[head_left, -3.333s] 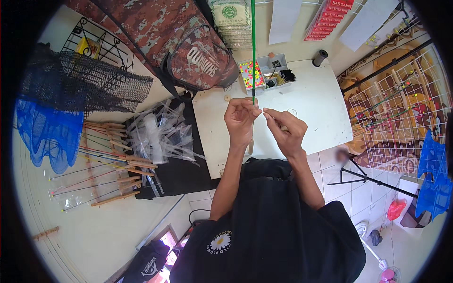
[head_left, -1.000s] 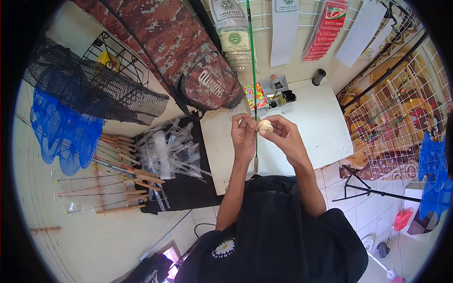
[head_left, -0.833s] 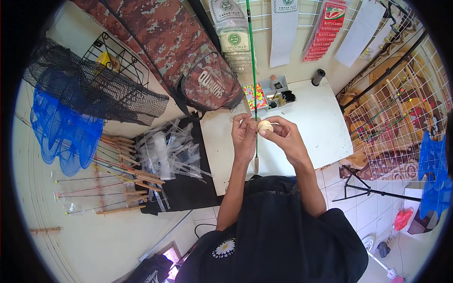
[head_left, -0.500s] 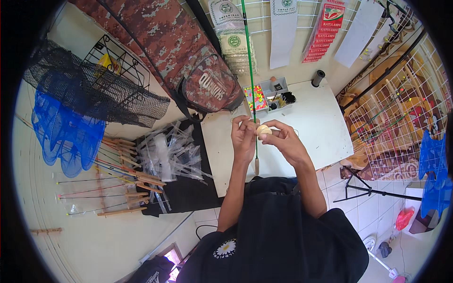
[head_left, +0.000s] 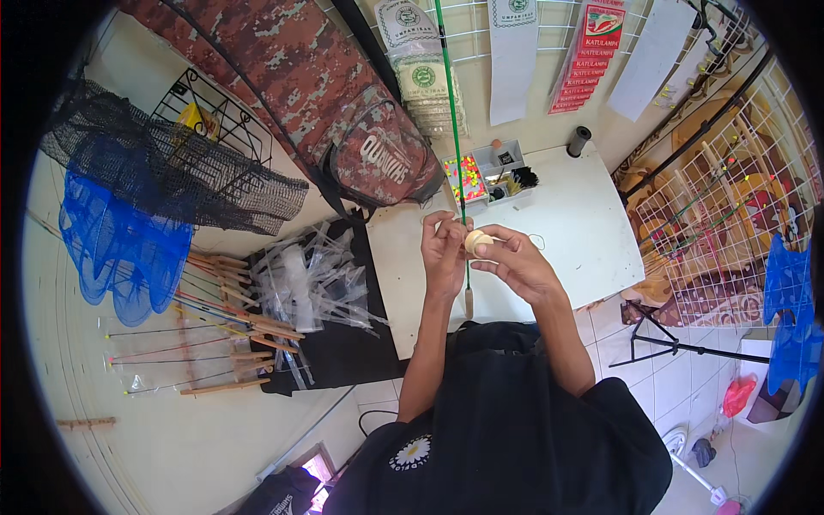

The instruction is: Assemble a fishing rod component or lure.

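Observation:
A thin green fishing rod (head_left: 452, 112) runs from the top of the view down over the table, its cork-coloured grip (head_left: 469, 302) near my body. My left hand (head_left: 443, 253) is closed on the rod, thumb and fingers pinched together above the table. Right beside it, my right hand (head_left: 521, 266) holds a small pale-yellow spool (head_left: 474, 242) between thumb and fingers, close against the rod. Whether thread runs from the spool to the rod is too small to tell.
On the white table (head_left: 584, 232) stands a grey compartment tray (head_left: 513, 153) with bright beads and small parts. A black cylinder (head_left: 579, 140) is near the back edge. A camouflage rod bag (head_left: 326, 112) leans at left, beside plastic sleeves (head_left: 313, 279) on black cloth.
My right hand has turned the spool slightly and brought it a little left, its lower fingers spreading more. My left hand stays at the rod.

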`<state>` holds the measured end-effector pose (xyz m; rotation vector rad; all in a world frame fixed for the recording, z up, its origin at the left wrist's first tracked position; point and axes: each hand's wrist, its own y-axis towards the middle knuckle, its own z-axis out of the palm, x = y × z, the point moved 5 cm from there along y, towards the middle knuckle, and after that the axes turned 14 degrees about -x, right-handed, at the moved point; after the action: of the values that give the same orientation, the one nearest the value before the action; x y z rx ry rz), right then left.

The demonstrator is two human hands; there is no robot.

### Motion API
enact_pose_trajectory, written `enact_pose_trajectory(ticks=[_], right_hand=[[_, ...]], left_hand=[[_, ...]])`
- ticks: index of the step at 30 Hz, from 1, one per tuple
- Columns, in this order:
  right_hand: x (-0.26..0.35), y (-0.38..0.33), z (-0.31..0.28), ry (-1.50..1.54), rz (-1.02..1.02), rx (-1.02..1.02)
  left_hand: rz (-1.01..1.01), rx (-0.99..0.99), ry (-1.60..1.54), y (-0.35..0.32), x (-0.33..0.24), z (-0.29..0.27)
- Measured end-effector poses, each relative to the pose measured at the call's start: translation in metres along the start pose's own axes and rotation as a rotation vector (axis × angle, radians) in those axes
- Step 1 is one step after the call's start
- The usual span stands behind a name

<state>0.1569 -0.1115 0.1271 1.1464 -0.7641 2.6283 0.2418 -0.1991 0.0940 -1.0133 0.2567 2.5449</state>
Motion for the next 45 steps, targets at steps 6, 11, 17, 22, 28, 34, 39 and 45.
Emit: enact_pose_trajectory(ticks=[6,11,17,22,28,34,39,45], right_hand=[[0.000,0.000,-0.002,0.086,0.064,0.038],[-0.014,0.001,-0.009,0.105,0.102,0.072],[-0.019,0.002,-0.004,0.337,0.194,0.158],[-0.021,0.005,-0.006,0.468,0.204,0.111],[-0.004,0.002,-0.001,0.233,-0.083,-0.079],[0.016,-0.003,0.006,-0.168,-0.523,-0.256],[0.025,-0.004,-0.001,-0.283,-0.654,-0.298],[0.030,-0.004,-0.004,-0.514,-0.752,-0.277]], left_hand=[[-0.041,-0.010,-0.015,-0.001,0.001,0.001],[-0.016,0.034,-0.043,0.001,0.001,-0.003],[-0.015,0.046,-0.029,0.000,0.001,0.001],[-0.066,-0.009,-0.022,-0.002,0.001,0.000],[-0.063,0.063,-0.101,-0.003,0.001,0.002],[-0.045,0.059,-0.109,-0.003,0.003,0.004],[-0.043,0.039,-0.086,-0.003,0.004,0.008],[-0.035,0.053,-0.100,0.000,0.007,0.001]])
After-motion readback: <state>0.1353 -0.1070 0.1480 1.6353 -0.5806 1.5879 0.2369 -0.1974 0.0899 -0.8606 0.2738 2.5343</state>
